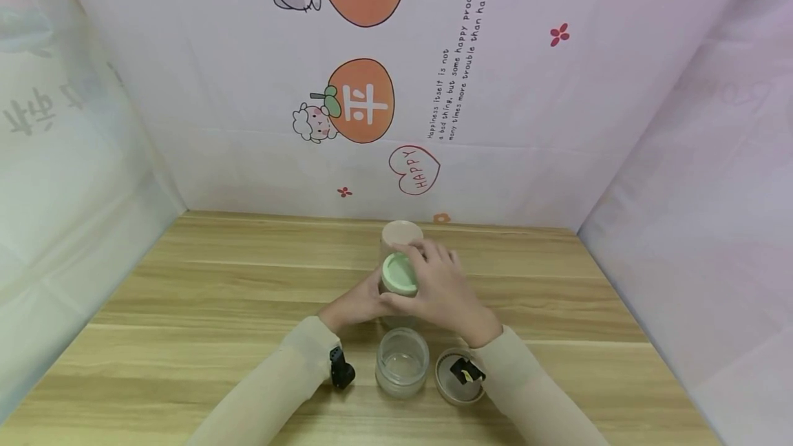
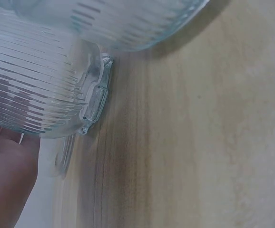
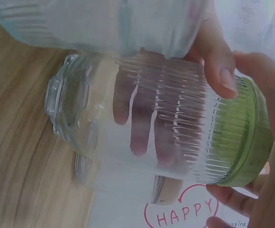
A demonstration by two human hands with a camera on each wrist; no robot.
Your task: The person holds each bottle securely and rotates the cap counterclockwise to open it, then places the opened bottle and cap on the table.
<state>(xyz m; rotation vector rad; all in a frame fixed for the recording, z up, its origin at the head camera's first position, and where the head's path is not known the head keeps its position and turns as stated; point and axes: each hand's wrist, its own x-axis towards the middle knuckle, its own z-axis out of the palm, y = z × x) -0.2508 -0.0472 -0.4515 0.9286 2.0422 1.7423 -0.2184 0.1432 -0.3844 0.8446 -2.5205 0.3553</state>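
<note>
A ribbed clear glass jar [image 3: 109, 104] with a light green lid [image 1: 398, 274] is between both hands in the head view. My left hand [image 1: 359, 303] grips the jar's body; in the right wrist view its thumb lies across the ribs and its fingers show through the glass from behind. Around the green lid curl the thumb and fingers of my right hand [image 1: 442, 288]. The lid sits on the jar's mouth; whether it is screwed tight I cannot tell. In the left wrist view the jar's thick, scalloped base [image 2: 97, 97] appears close to the wooden table.
Nearer the body stands a lidless glass jar [image 1: 401, 367]. Right of it lies a round lid [image 1: 455, 394], partly hidden by the right wrist's camera. Behind the hands is another jar with a beige lid [image 1: 401, 232]. White printed cloth [image 1: 508, 171] borders the wooden table [image 1: 248, 260].
</note>
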